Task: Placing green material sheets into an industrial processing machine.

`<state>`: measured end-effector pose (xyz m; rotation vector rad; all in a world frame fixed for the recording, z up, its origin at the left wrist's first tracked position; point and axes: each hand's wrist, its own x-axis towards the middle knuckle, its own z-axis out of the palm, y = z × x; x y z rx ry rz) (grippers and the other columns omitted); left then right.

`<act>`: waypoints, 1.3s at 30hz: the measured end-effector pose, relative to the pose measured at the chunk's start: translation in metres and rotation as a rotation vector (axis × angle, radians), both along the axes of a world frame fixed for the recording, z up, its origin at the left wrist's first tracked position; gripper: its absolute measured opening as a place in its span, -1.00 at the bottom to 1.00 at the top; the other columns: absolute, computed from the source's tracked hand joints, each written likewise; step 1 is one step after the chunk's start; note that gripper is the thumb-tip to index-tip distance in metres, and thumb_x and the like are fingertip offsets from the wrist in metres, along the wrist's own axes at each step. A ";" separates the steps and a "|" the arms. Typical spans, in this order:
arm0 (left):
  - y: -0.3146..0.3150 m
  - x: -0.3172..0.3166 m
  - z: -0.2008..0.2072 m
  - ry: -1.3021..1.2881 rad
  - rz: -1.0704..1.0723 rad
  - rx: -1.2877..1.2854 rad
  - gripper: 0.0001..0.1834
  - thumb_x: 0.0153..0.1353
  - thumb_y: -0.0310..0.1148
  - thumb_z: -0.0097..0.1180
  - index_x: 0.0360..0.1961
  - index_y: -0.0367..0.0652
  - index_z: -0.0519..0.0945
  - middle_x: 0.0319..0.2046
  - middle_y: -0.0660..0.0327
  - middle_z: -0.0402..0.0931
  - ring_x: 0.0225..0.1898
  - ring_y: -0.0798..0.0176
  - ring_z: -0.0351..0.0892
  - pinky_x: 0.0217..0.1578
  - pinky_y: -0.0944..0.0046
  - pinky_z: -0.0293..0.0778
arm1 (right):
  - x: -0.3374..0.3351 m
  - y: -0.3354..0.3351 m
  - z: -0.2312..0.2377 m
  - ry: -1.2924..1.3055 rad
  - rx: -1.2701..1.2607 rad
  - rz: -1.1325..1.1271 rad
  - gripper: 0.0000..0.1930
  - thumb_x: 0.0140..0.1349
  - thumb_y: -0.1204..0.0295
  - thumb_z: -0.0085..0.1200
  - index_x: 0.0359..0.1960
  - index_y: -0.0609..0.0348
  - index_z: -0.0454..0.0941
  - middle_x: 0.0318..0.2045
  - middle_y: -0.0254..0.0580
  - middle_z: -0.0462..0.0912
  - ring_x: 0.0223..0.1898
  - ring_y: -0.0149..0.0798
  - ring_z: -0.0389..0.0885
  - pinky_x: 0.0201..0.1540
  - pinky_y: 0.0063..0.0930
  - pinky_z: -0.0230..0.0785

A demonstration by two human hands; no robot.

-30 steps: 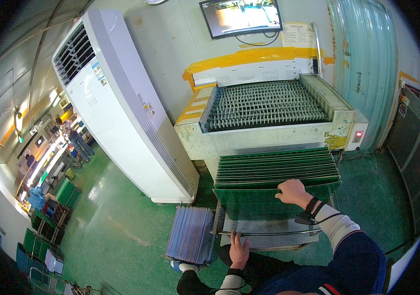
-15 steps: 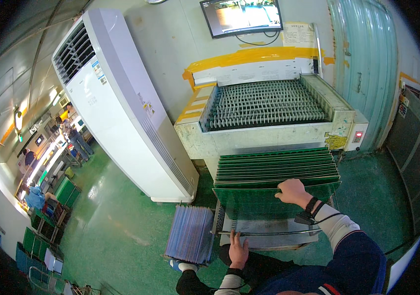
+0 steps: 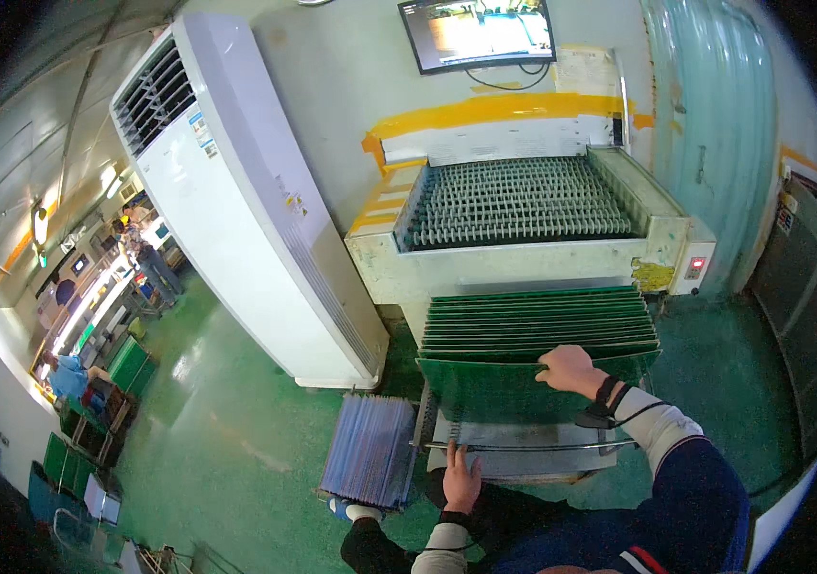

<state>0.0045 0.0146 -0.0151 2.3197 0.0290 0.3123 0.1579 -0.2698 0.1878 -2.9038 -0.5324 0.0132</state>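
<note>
**Hands on the rack of green boards**

Your right hand [image 3: 571,368] curls over the top edge of the nearest green board [image 3: 523,387], fingers closed on it, thumb side toward you. Beyond that hand, about a dozen more green boards [image 3: 540,323] stand in a row in one slotted rack; the exact count blurs. Your left hand [image 3: 461,476] lies flat and open, fingers spread, on the rack's metal rail [image 3: 523,447], gripping nothing. Left of that hand sits one stack of bluish-grey panels [image 3: 370,450] on the floor. Past the boards stands one roller conveyor machine [image 3: 523,206], one white floor-standing air conditioner [image 3: 246,201] to its left, and one wall monitor [image 3: 478,31] above.
</note>
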 end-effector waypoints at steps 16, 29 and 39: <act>0.005 -0.001 0.002 0.022 -0.037 0.016 -0.43 0.34 -0.10 0.20 0.27 -0.15 0.42 0.44 -0.03 0.21 0.11 -0.28 0.58 -0.02 -0.11 0.59 | 0.008 -0.055 0.231 -0.253 0.186 -0.003 -0.54 0.03 0.03 0.40 -0.23 0.18 0.75 -0.30 0.19 0.70 -0.23 0.22 0.69 -0.14 -0.04 0.50; 0.003 -0.002 -0.003 -0.003 -0.031 0.030 -0.44 0.33 -0.17 0.22 0.26 -0.19 0.43 0.47 0.01 0.16 0.09 -0.29 0.59 -0.05 -0.09 0.61 | 0.114 -0.113 0.179 0.366 1.842 0.102 -0.65 0.42 0.31 0.18 0.13 0.20 0.50 0.02 -0.16 0.69 0.02 -0.20 0.67 0.12 -0.24 0.53; -0.005 0.006 0.008 -0.006 -0.089 -0.001 -0.45 0.32 -0.21 0.23 0.25 -0.22 0.43 0.46 -0.05 0.18 0.14 -0.31 0.55 -0.01 -0.09 0.60 | 0.252 -0.112 0.045 0.428 2.120 -0.125 -0.77 0.34 0.41 0.25 -0.14 0.16 0.43 -0.10 -0.22 0.50 -0.03 -0.16 0.52 0.05 -0.24 0.53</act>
